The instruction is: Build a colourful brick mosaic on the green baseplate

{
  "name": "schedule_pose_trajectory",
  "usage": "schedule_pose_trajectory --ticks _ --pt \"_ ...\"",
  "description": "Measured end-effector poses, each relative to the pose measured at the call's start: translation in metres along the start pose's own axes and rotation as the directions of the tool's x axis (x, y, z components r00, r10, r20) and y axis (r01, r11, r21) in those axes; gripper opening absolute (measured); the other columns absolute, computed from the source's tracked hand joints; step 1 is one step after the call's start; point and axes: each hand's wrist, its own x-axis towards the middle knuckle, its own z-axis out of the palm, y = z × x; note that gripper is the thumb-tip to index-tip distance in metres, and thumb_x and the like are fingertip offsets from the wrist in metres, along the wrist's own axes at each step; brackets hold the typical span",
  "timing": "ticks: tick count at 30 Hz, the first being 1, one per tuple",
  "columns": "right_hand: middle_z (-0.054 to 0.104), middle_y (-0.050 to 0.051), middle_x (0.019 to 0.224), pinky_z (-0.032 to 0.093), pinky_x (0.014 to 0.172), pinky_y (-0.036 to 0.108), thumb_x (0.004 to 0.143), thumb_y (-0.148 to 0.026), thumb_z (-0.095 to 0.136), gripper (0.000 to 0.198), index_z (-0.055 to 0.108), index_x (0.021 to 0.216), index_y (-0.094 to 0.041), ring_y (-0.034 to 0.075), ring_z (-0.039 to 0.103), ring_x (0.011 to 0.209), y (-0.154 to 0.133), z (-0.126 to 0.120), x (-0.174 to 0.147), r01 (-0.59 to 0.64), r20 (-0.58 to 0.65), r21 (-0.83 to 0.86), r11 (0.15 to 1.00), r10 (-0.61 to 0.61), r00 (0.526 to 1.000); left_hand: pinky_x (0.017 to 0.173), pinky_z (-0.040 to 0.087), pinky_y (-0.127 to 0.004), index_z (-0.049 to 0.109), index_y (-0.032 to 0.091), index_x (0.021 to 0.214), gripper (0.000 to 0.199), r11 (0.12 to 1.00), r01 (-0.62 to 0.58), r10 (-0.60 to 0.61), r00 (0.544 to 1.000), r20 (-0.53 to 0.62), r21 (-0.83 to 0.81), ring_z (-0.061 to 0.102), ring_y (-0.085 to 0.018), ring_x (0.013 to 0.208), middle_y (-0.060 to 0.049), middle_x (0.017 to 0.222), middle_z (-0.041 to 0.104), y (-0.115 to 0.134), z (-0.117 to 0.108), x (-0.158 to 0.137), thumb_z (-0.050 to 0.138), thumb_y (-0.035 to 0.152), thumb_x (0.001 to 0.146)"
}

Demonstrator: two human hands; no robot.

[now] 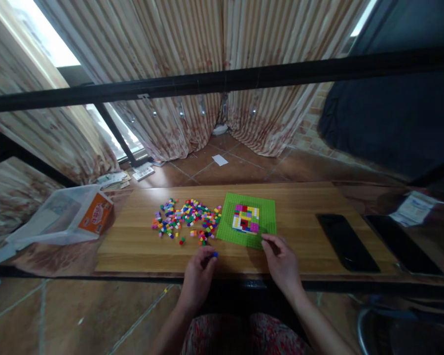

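Lap [210, 336]; left hand [200, 268] pinches blue brick [215, 254]; right hand [283, 262] at baseplate [269, 211] edge.

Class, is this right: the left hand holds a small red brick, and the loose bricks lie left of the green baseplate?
No: in the head view, the small brick in the left hand is blue, not red. The loose bricks do lie left of the green baseplate.
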Motion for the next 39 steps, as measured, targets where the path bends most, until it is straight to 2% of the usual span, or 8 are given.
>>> schedule_pose_trajectory --ticks 2,7,17,23,28,34,39 --pt "0.066 0.009 0.098 0.048 0.085 0.04 0.086 -0.04 0.053 0.025 0.067 0.093 -0.02 0.023 0.061 0.093 0.004 -0.004 -0.005 0.013 0.02 -0.038 0.999 -0.012 1.0 0.08 0.05 -0.029 0.063 0.018 0.09 0.017 0.991 -0.073 0.081 0.995 -0.063 0.115 0.064 -0.017 0.082 -0.003 0.086 0.067 -0.002 -0.009 0.004 0.062 0.029 0.077" --pt "0.066 0.008 0.098 0.047 0.087 0.04 0.087 -0.039 0.052 0.024 0.067 0.092 -0.021 0.023 0.061 0.094 0.011 -0.009 -0.008 0.055 0.067 -0.07 0.996 -0.05 0.996 0.072 0.049 -0.027 0.063 0.018 0.086 0.014 0.962 -0.088 0.128 0.981 -0.143 0.26 0.063 -0.016 0.076 -0.002 0.081 0.067 -0.002 -0.027 0.007 0.06 0.029 0.079" --pt "0.066 0.007 0.095 0.048 0.085 0.038 0.087 -0.038 0.051 0.023 0.067 0.09 -0.021 0.022 0.063 0.091 0.013 -0.011 -0.004 0.066 0.13 -0.081 0.995 -0.055 0.99 0.071 0.048 -0.025 0.065 0.018 0.084 0.009 0.86 -0.184 0.253 0.964 -0.085 0.475 0.062 -0.014 0.073 -0.001 0.08 0.067 0.009 -0.02 0.007 0.057 0.02 0.081" --pt "0.067 0.007 0.093 0.05 0.08 0.037 0.088 -0.037 0.05 0.024 0.067 0.09 -0.02 0.022 0.064 0.087 0.019 -0.015 0.012 0.106 0.09 -0.093 0.99 -0.098 0.991 0.072 0.049 -0.024 0.068 0.021 0.087 0.012 0.81 -0.395 0.42 0.907 0.042 0.434 0.062 -0.014 0.08 -0.003 0.086 0.067 0.04 0.004 0.033 0.056 0.019 0.085" --pt "0.067 0.009 0.092 0.05 0.079 0.037 0.089 -0.034 0.048 0.024 0.066 0.09 -0.019 0.022 0.064 0.086 0.029 -0.02 0.027 0.165 0.031 -0.149 0.975 -0.162 0.986 0.077 0.049 -0.026 0.071 0.023 0.087 0.017 0.755 -0.486 0.459 0.871 0.175 0.44 0.062 -0.014 0.083 -0.003 0.088 0.068 0.062 0.035 0.066 0.055 0.018 0.086" --pt "0.068 0.009 0.094 0.051 0.081 0.038 0.091 -0.032 0.046 0.024 0.066 0.091 -0.019 0.022 0.064 0.087 0.033 -0.019 0.027 0.167 0.027 -0.156 0.974 -0.164 0.986 0.082 0.049 -0.029 0.074 0.024 0.09 0.019 0.738 -0.529 0.45 0.848 0.279 0.419 0.062 -0.016 0.086 -0.004 0.091 0.068 0.061 0.06 0.088 0.056 0.019 0.086" --pt "0.068 0.01 0.092 0.051 0.081 0.039 0.091 -0.031 0.046 0.024 0.067 0.09 -0.019 0.022 0.064 0.086 0.033 -0.018 0.027 0.168 0.032 -0.155 0.974 -0.165 0.986 0.085 0.048 -0.032 0.075 0.027 0.083 0.017 0.743 -0.521 0.446 0.853 0.269 0.421 0.061 -0.016 0.085 -0.003 0.087 0.069 0.057 0.068 0.101 0.062 0.017 0.081"
